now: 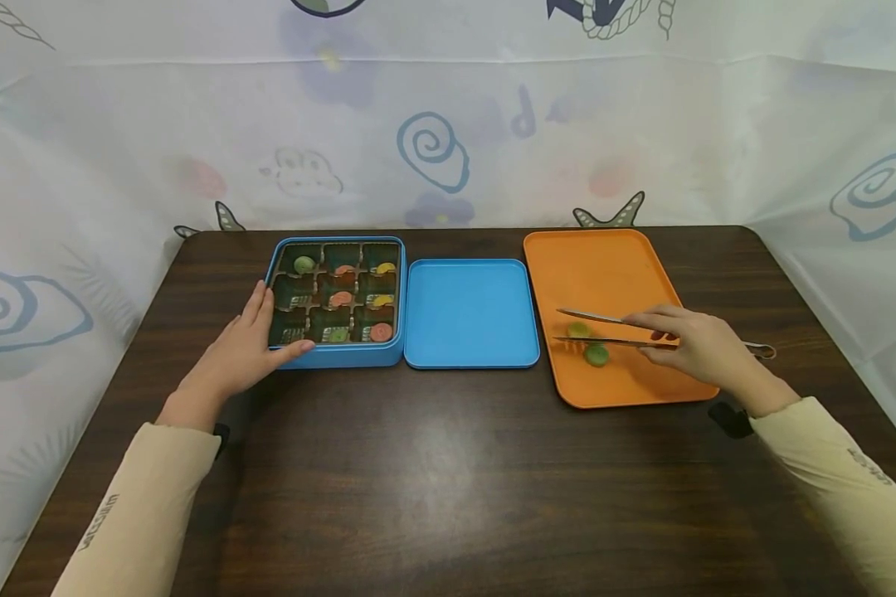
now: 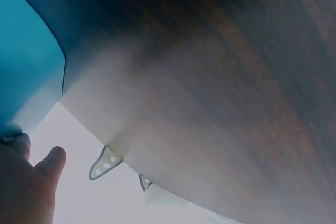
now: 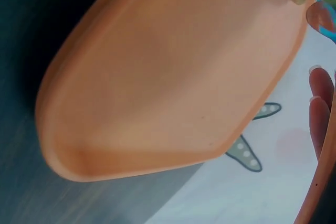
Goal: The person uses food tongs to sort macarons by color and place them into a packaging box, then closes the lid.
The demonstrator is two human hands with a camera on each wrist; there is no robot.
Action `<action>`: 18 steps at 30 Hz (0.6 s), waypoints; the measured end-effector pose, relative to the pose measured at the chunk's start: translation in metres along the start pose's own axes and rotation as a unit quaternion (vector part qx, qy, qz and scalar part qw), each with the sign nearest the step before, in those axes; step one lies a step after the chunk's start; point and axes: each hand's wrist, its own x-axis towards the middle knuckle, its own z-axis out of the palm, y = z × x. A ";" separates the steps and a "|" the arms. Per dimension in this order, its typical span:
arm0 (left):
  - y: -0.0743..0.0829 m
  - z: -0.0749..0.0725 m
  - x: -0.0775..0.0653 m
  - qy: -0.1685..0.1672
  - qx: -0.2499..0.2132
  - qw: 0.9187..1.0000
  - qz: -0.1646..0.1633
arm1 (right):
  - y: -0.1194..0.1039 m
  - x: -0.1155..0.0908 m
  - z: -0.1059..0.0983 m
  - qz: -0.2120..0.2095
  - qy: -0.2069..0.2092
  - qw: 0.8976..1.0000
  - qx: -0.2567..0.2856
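Note:
My left hand [image 1: 235, 352] touches the front left corner of a blue box [image 1: 343, 357], fingers straight along its left side and thumb at the front rim. A dark divided insert fills the box, with small pieces in several compartments: a green ball [image 1: 304, 264], a pink round piece [image 1: 381, 332], a yellow piece [image 1: 382, 300] and others. Metal tongs [image 1: 593, 316] are held in my right hand [image 1: 705, 348] over an orange tray [image 1: 605, 261]. Their arms stand apart, near a yellow-green piece [image 1: 578, 330] and a green round piece [image 1: 596, 356] on the tray.
Between box and orange tray lies a shallow blue tray [image 1: 472, 313] with a low rim. All three stand toward the back of a dark wooden table [image 1: 418, 481]. Behind it hangs a white patterned cloth [image 1: 493, 149].

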 end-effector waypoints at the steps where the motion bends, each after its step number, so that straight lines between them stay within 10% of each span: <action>1: 0.000 0.000 0.000 0.000 0.000 1.000 0.000 | 0.001 0.000 0.000 0.003 0.001 1.000 -0.001; 18: -0.002 0.000 0.000 0.000 -0.002 1.000 0.001 | 0.017 0.001 0.002 0.058 -0.037 0.997 0.035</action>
